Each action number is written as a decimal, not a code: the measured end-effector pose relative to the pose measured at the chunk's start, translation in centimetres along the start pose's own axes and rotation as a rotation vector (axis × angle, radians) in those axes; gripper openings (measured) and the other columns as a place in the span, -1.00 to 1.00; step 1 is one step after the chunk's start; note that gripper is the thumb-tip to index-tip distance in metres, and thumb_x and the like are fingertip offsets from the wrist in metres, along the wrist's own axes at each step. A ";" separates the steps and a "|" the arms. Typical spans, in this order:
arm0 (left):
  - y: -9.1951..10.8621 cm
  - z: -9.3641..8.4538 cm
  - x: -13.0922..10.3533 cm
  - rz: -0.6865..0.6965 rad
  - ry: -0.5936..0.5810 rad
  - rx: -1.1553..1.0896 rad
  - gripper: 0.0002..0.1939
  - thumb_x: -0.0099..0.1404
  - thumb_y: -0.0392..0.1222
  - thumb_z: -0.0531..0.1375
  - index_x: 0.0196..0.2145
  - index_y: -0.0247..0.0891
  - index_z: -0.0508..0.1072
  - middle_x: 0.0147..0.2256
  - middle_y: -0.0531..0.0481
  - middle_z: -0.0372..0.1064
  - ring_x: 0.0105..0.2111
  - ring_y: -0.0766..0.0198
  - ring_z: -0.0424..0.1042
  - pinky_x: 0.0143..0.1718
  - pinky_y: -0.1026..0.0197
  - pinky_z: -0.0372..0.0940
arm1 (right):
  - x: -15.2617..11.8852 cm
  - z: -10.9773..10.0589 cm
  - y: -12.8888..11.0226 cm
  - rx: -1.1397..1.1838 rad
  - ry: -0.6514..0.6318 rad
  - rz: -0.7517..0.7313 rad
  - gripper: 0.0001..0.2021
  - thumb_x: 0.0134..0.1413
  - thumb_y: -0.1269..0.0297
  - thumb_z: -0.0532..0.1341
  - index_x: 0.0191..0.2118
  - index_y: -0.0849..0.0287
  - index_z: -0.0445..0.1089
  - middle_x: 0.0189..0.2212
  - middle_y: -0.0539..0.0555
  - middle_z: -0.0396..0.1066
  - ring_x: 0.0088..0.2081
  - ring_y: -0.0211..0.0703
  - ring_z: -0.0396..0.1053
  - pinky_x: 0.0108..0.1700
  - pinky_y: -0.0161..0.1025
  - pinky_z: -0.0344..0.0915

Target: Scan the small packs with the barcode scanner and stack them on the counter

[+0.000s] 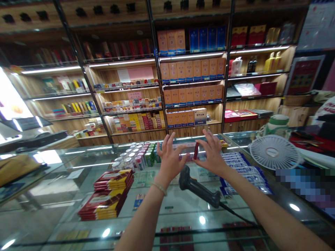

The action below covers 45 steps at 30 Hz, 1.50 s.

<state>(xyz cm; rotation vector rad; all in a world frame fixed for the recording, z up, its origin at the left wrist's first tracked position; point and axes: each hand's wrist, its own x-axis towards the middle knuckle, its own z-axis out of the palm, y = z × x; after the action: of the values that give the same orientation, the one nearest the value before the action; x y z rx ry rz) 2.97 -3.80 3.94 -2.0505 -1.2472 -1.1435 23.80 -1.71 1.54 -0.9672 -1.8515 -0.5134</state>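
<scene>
A small dark red item (196,151) stands upright between the thumb and forefinger of my right hand (210,153), above the glass counter (157,212). To its left, my left hand (171,158) is raised with fingers apart and nothing in it, its thumb and forefinger pointing toward the red item. A black handheld scanner (199,190) lies on the glass just below both hands, its cable running to the lower right. Behind my left hand are several small round containers (128,162) and green packs (150,157).
Stacks of red and yellow packets (103,205) lie at the left. Blue and white packets (235,162), a white fan (273,152) and a green-lidded jug (277,125) are on the right. Shelves of boxes (193,96) line the back wall.
</scene>
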 end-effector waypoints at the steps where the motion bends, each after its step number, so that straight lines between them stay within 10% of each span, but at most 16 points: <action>1: 0.4 0.0 0.0 -0.002 0.006 -0.010 -0.76 0.30 0.10 0.28 -0.13 0.04 0.61 0.41 -0.11 0.03 0.42 -0.09 -0.09 0.36 -0.35 -0.32 | -0.1 0.1 -0.1 -0.017 0.001 -0.006 -0.44 0.06 0.08 0.31 0.16 0.12 0.26 0.45 0.31 -0.12 0.45 0.26 -0.17 0.38 0.32 -0.16; 13: 2.7 0.1 0.0 -0.060 0.012 -0.007 -0.83 0.27 -0.03 0.30 -0.43 -0.11 0.56 0.34 0.02 0.18 0.37 -0.19 -0.01 0.35 -0.45 -0.35 | -0.6 0.8 -1.5 -0.083 -0.050 -0.082 -0.47 0.15 0.06 0.22 0.22 0.05 0.24 0.47 0.23 -0.12 0.46 0.21 -0.15 0.41 0.27 -0.27; 32: -1.0 0.9 0.4 -0.192 0.088 -0.018 -0.76 0.37 -0.05 0.18 -0.37 -0.14 0.59 0.31 -0.09 0.24 0.33 -0.17 0.07 0.30 -0.47 -0.14 | -0.8 0.4 3.2 -0.183 -0.060 -0.042 -0.43 0.14 -0.03 0.27 0.20 0.10 0.30 0.41 0.30 0.03 0.42 0.24 -0.07 0.39 0.33 -0.34; 45: -2.8 0.5 -0.3 -0.002 -0.050 0.167 -0.11 0.09 0.18 0.42 0.33 0.09 0.25 0.42 -0.22 -0.01 0.40 -0.25 -0.06 0.36 -0.36 -0.40 | -0.7 0.0 3.7 -0.226 -0.052 -0.054 -0.45 0.11 -0.01 0.30 0.17 0.12 0.34 0.42 0.28 0.04 0.41 0.23 -0.05 0.40 0.33 -0.36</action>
<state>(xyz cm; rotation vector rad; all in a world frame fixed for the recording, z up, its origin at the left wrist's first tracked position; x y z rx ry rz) 0.70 -2.24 3.37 -1.9645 -1.3220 -0.9598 26.89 0.18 0.70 -1.0906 -1.8989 -0.7485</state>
